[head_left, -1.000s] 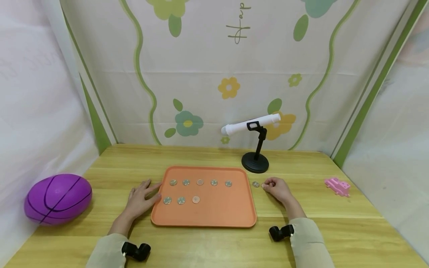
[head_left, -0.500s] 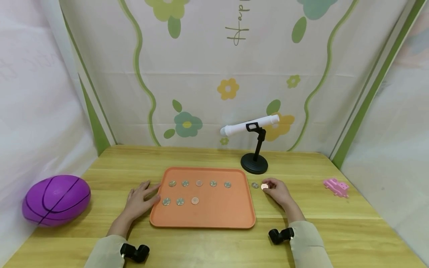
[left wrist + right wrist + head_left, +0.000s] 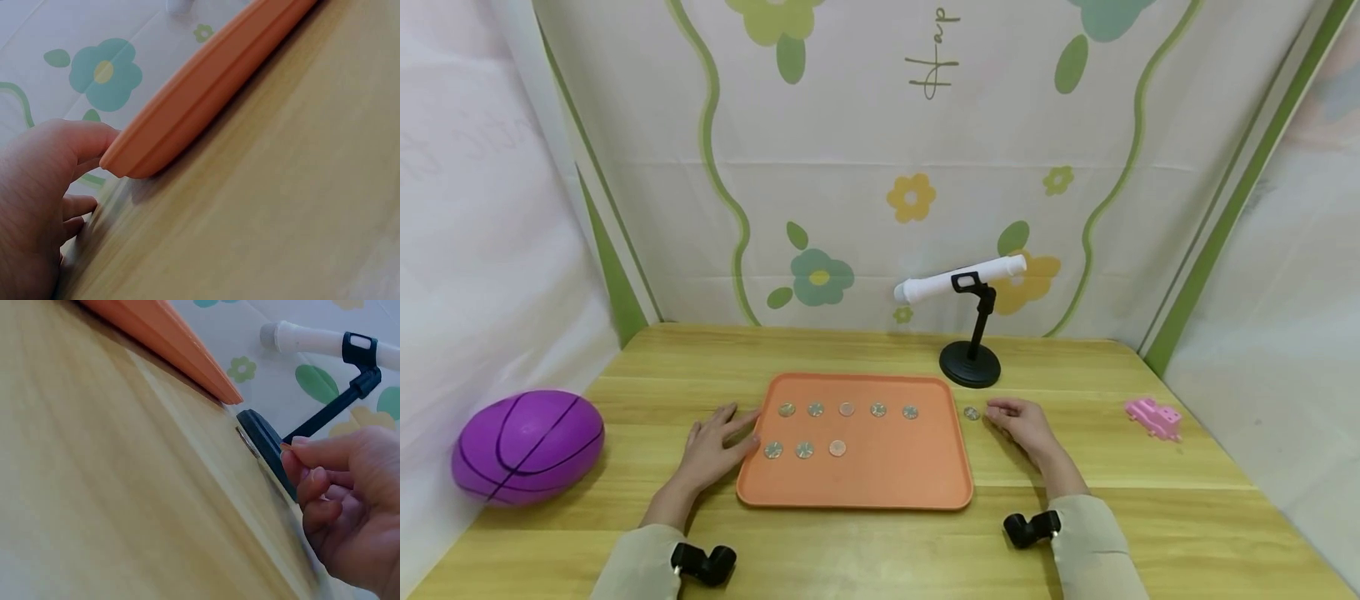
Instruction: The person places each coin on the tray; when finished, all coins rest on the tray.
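Observation:
My left hand [image 3: 718,446] rests at the left edge of an orange tray [image 3: 895,487], fingers extended, with thumb and forefinger touching the rim. On the tray lie several coins in a back row, such as a silvery coin [image 3: 878,410], and three in a front row, one of them a copper coin [image 3: 837,448]. Just right of the tray, another silvery coin [image 3: 972,413] lies flat on the table. Beside it my right hand [image 3: 1024,427] pinches a coppery coin [image 3: 285,447] between thumb and forefinger; only its edge shows in the right wrist view, the rest hidden by the fingertips.
Behind the tray's right corner stands a white microphone [image 3: 925,288] on a black stand [image 3: 971,365]. A purple ball [image 3: 529,447] sits at the left table edge. A small pink toy [image 3: 1154,418] lies to the right. A flowered cloth [image 3: 850,183] hangs behind the table.
The coin in my right hand showed its bright face half a second ago; now it is turned and mostly hidden by the fingers. My left hand and the tray coins have stayed put.

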A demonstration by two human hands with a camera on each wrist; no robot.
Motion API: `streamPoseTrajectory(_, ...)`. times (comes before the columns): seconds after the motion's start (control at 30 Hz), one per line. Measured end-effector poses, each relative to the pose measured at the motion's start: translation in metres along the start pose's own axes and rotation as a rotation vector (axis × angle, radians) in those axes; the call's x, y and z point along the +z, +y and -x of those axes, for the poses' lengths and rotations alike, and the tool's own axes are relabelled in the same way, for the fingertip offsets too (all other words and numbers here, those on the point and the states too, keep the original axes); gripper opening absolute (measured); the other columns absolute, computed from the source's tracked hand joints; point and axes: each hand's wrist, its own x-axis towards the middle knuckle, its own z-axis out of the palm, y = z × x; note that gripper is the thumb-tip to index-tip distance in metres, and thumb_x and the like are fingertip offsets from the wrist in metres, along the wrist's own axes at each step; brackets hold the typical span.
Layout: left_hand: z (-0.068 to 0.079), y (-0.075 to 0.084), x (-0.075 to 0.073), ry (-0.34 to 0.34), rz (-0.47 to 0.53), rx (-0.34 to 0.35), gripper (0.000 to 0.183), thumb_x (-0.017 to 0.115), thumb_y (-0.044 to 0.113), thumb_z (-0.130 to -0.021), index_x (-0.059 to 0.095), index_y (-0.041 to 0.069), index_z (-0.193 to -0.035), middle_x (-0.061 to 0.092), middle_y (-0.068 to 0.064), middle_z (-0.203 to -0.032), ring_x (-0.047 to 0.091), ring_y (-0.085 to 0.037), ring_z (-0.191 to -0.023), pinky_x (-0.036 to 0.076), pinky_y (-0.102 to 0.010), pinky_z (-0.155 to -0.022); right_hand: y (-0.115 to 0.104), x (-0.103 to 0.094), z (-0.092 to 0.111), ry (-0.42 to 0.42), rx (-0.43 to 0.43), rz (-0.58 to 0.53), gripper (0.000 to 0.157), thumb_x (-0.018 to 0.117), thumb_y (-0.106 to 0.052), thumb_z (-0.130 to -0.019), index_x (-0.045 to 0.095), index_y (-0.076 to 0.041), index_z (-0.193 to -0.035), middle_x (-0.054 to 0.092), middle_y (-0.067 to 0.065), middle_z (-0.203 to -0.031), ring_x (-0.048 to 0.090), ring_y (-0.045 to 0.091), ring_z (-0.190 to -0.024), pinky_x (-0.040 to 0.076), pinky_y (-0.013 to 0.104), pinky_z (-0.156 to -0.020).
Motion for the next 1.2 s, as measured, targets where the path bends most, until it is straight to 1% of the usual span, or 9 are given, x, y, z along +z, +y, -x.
streamPoseTrajectory(0.17, 0.000, -0.001, 0.001, -0.003, 0.004, -0.009, 0.048, 0.057, 0.033, -0.082, 0.051, 0.008, -0.122, 0.027, -0.030, -0.130, 0.016, -0.045, -0.120, 0.002, -0.061, -0.090, -0.017, 0.004, 0.004, -0.029, 0.017, -0.085, 0.045, 0.062, -0.021, -0.081, 0.052, 0.002, -0.118, 0.059, 0.007, -0.097, 0.054, 0.013, -0.081, 0.045, 0.025, -0.064)
streamPoseTrajectory(0.23, 0.000, -0.001, 0.001, -0.003, 0.004, -0.006, 0.048, 0.056, 0.033, -0.082, 0.051, 0.008, -0.122, 0.027, -0.030, -0.130, 0.017, -0.045, -0.120, 0.002, -0.061, -0.090, -0.025, 0.006, 0.007, -0.040, -0.009, -0.087, 0.045, 0.061, -0.021, -0.081, 0.051, 0.003, -0.118, 0.059, 0.008, -0.097, 0.054, 0.018, -0.082, 0.045, 0.027, -0.064)
streamPoseTrajectory(0.3, 0.001, -0.001, 0.000, -0.002, 0.001, -0.001, 0.048, 0.056, 0.033, -0.082, 0.051, 0.008, -0.122, 0.028, -0.030, -0.130, 0.017, -0.045, -0.120, 0.003, -0.061, -0.090, -0.032, 0.009, 0.010, -0.049, -0.033, -0.096, 0.043, 0.060, -0.018, -0.082, 0.051, 0.004, -0.117, 0.060, 0.008, -0.094, 0.054, 0.022, -0.079, 0.045, 0.028, -0.061)
streamPoseTrajectory(0.47, 0.002, -0.002, 0.001, -0.005, 0.002, -0.004, 0.047, 0.056, 0.033, -0.082, 0.052, 0.008, -0.122, 0.028, -0.030, -0.130, 0.017, -0.045, -0.120, 0.003, -0.061, -0.090, -0.047, 0.020, 0.016, -0.095, -0.089, -0.129, 0.037, 0.057, -0.010, -0.084, 0.051, 0.007, -0.117, 0.059, 0.010, -0.087, 0.052, 0.020, -0.067, 0.042, 0.025, -0.054)
streamPoseTrajectory(0.57, 0.002, -0.001, 0.001, -0.004, 0.008, -0.004, 0.047, 0.056, 0.033, -0.082, 0.052, 0.008, -0.122, 0.028, -0.029, -0.130, 0.016, -0.045, -0.120, 0.002, -0.061, -0.090, -0.058, 0.029, 0.020, -0.126, -0.102, -0.161, 0.034, 0.054, -0.005, -0.084, 0.051, 0.006, -0.116, 0.059, 0.010, -0.087, 0.050, 0.019, -0.062, 0.038, 0.023, -0.050)
streamPoseTrajectory(0.7, 0.001, 0.001, 0.000, 0.006, 0.007, 0.002, 0.047, 0.056, 0.033, -0.082, 0.052, 0.007, -0.121, 0.029, -0.030, -0.129, 0.017, -0.046, -0.120, 0.002, -0.061, -0.090, -0.067, 0.044, 0.023, -0.162, -0.099, -0.188, 0.034, 0.054, -0.004, -0.085, 0.051, 0.007, -0.117, 0.060, 0.008, -0.086, 0.047, 0.015, -0.056, 0.033, 0.023, -0.047)
streamPoseTrajectory(0.87, 0.001, 0.000, 0.001, 0.000, 0.002, 0.000, 0.047, 0.056, 0.033, -0.082, 0.052, 0.008, -0.122, 0.028, -0.030, -0.129, 0.017, -0.045, -0.120, 0.003, -0.061, -0.090, -0.072, 0.068, 0.026, -0.169, -0.054, -0.251, 0.034, 0.057, -0.005, -0.082, 0.053, 0.003, -0.115, 0.062, 0.012, -0.086, 0.048, 0.012, -0.054, 0.033, 0.023, -0.047)
streamPoseTrajectory(1.0, 0.000, -0.001, 0.001, -0.003, 0.003, 0.003, 0.047, 0.056, 0.033, -0.082, 0.052, 0.007, -0.122, 0.028, -0.030, -0.129, 0.017, -0.045, -0.120, 0.003, -0.062, -0.090, -0.073, 0.086, 0.029, -0.180, -0.022, -0.261, 0.033, 0.059, -0.007, -0.081, 0.056, -0.002, -0.113, 0.060, 0.018, -0.088, 0.050, 0.015, -0.056, 0.035, 0.025, -0.049)
streamPoseTrajectory(1.2, 0.000, 0.000, 0.000, -0.002, -0.006, 0.009, 0.047, 0.056, 0.033, -0.082, 0.052, 0.007, -0.122, 0.028, -0.030, -0.129, 0.017, -0.046, -0.120, 0.003, -0.062, -0.090, -0.070, 0.110, 0.034, -0.251, -0.029, -0.254, 0.033, 0.060, -0.008, -0.080, 0.056, 0.003, -0.112, 0.064, 0.014, -0.084, 0.052, 0.013, -0.055, 0.037, 0.023, -0.048)
